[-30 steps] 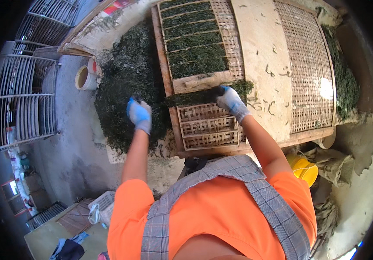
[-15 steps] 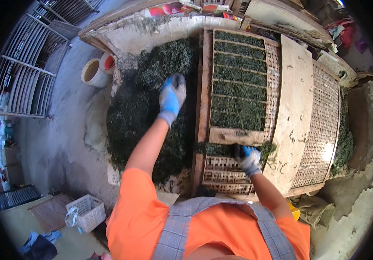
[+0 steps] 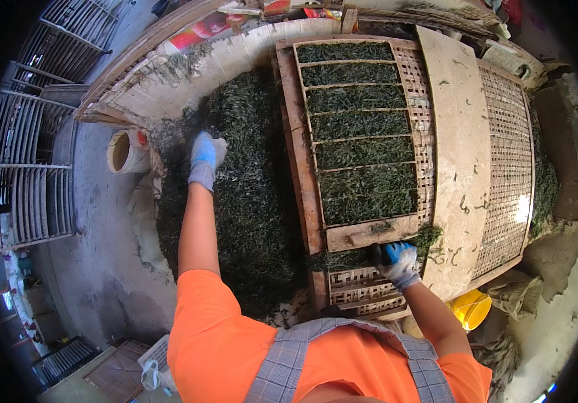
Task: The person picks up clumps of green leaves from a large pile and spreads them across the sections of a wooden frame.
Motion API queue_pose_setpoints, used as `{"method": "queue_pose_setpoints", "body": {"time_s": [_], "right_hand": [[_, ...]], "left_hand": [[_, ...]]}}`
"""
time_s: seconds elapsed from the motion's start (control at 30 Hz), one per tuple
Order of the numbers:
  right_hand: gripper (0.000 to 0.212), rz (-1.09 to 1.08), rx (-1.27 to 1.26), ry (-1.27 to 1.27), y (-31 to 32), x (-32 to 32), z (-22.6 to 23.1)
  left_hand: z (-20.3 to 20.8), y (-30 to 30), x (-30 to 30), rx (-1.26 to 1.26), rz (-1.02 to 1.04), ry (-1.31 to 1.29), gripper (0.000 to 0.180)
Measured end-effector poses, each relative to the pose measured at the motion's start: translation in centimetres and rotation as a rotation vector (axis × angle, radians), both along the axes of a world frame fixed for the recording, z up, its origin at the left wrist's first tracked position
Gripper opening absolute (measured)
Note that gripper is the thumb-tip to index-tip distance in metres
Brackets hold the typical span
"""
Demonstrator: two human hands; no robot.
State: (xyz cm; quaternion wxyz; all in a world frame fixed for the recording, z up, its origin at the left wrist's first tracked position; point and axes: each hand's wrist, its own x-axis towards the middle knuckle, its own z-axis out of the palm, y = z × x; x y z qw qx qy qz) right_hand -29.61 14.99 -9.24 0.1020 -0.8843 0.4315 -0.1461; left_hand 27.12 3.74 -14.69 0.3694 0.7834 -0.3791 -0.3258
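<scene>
My left hand [image 3: 207, 160], in a grey and blue glove, reaches to the far left part of a large heap of dark green leafy shreds [image 3: 248, 195]. Its fingers are partly hidden and smeared by motion. My right hand [image 3: 396, 262], gloved alike with dark fingers, is closed at a strip of the same green shreds [image 3: 342, 260]. That strip lies just nearer than a wooden board [image 3: 371, 232] at the near end of a slatted wooden frame [image 3: 310, 134]. Thin crossbars split the frame into several sections, all filled with shreds.
Right of the frame lie a plain wooden plank [image 3: 460, 154] and a woven lattice panel [image 3: 509, 154]. A pale low wall [image 3: 181, 94] bounds the heap. Around stand a bucket [image 3: 127, 152], slatted racks [image 3: 33, 195], a yellow bucket [image 3: 471, 309] and a pale plastic crate [image 3: 158, 359].
My left hand has moved left across the heap, toward its far left side. My right hand stays beside the wooden board. The whole view has shifted and turned somewhat.
</scene>
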Motion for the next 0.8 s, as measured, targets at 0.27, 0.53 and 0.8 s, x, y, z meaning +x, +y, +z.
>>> {"method": "queue_pose_setpoints", "body": {"time_s": [0.27,0.53,0.8], "right_hand": [[0.022,-0.034,0.025,0.120,0.7,-2.1,-2.1],[0.029,-0.057,0.125,0.175,0.5,-1.3,0.0],[0.050,0.042,0.791,-0.336,-0.2,2.6,8.3]], "left_hand": [[0.3,-1.5,-3.1,-0.440,0.260,0.582,0.032],[18.6,4.9,-0.7,-0.737,-0.201,0.961,0.024],[40.0,12.4,-22.3,-0.754,-0.417,0.717,0.033]]}}
